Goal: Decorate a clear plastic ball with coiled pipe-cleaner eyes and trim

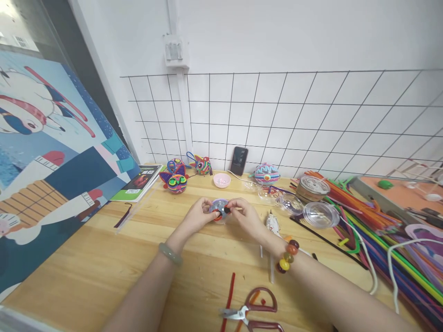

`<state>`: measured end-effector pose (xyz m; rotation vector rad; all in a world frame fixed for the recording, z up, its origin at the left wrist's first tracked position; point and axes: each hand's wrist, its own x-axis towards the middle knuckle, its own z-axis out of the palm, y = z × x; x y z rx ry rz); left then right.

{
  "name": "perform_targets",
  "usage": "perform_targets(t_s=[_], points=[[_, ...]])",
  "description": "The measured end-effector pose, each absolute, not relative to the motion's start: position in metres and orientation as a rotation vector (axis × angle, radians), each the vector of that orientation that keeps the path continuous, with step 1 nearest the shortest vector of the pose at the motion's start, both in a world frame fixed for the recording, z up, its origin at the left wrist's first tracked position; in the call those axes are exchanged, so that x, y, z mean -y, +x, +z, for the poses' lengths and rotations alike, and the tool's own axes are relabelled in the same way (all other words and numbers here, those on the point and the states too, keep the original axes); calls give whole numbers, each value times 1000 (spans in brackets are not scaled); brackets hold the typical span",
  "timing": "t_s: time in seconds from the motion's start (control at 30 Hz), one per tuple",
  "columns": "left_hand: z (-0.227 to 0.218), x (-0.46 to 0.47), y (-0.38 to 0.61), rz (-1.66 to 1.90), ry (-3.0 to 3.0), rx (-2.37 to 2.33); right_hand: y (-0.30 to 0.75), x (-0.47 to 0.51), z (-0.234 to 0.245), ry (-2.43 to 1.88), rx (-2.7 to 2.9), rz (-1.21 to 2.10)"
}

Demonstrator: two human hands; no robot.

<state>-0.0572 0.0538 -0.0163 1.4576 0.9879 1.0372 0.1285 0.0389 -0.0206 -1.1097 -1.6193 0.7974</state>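
Counter point(104, 258): pale wood, carrying the items below.
Board point(81, 177): illustrated, leaning at far left.
Stems point(360, 205): many colours, heaped at right.
Left hand point(200, 215): green bangle at the wrist; grip closed, thumb and fingers on the near-left edge of the clear round piece.
Right hand point(245, 215): beaded bracelet at the wrist; grip pinched nearly to a point on a small black piece, at the round piece's right side.
Scissors point(243, 313): dark red handles, nearest the viewer, blades across a red strip point(230, 290).
Phone point(239, 160): propped upright at the wall.
Clear round piece point(221, 203): between both hands, above mid-counter, red and black bits at its front.
Dish point(222, 180): pink, just beyond the round piece.
Small black piece point(227, 210): at the right fingertips.
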Motion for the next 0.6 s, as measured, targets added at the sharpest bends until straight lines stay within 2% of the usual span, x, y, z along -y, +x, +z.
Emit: perform_targets(t_s=[0.6], points=[[-12,-52,-60,998,1399,-931,133,-27,-17,-1066,1736,782]])
